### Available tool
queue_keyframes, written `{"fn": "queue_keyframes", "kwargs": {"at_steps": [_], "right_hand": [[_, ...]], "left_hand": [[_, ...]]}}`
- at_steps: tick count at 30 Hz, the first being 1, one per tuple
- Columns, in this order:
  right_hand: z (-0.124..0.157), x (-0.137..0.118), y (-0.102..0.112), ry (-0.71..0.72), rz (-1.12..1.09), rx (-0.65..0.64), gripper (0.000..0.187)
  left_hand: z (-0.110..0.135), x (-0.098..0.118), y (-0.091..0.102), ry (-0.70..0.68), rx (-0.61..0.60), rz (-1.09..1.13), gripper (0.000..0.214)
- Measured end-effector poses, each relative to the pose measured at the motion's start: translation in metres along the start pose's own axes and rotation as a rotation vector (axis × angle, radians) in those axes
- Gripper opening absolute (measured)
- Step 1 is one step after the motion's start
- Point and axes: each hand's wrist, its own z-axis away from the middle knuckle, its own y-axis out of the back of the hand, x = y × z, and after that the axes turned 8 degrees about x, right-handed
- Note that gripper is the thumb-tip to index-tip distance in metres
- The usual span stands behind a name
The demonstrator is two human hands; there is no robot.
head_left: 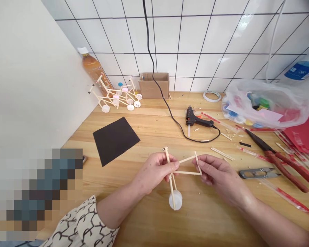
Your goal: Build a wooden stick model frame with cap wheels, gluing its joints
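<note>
A small frame of thin wooden sticks (pixel 186 166) with a white bottle-cap wheel (pixel 175 200) at its lower end is held just above the wooden table (pixel 149 219). My left hand (pixel 156 171) is closed, pinching the upright stick above the wheel. My right hand (pixel 217 173) is closed, pinching the short stick at the frame's right end. Both hands sit at the table's near middle, a short gap apart.
A black glue gun (pixel 197 120) with its cord lies behind, red-handled pliers (pixel 280 159) and grey snips (pixel 257 173) to the right. A black square sheet (pixel 115 139), finished stick bicycles (pixel 118 96), a cardboard box (pixel 153 85), tape roll (pixel 211 96) and a bag of caps (pixel 262 104) lie further back.
</note>
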Motion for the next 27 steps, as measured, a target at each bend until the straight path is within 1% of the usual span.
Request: {"fn": "queue_keyframes", "kwargs": {"at_steps": [6,12,17,20,25,27], "right_hand": [[-0.005,-0.002,-0.003,0.007,0.001,-0.004,0.03],[-0.015,-0.001,-0.007,0.019,0.01,-0.031,0.032],[-0.022,-0.001,-0.009,0.026,0.042,-0.033,0.035],[-0.022,-0.002,-0.01,0.019,0.062,-0.033,0.035],[-0.022,-0.001,-0.01,0.017,0.084,-0.024,0.034],[-0.022,0.0,-0.01,0.023,0.089,-0.015,0.034]], "left_hand": [[-0.005,-0.003,0.001,0.01,0.024,0.011,0.02],[-0.015,-0.006,0.005,-0.007,0.045,-0.019,0.021],[-0.024,-0.006,0.009,0.009,0.003,-0.083,0.02],[-0.027,-0.003,0.011,-0.009,-0.025,-0.113,0.022],[-0.034,0.007,0.022,-0.019,-0.049,-0.228,0.028],[-0.039,0.013,0.027,-0.014,-0.085,-0.282,0.028]]}}
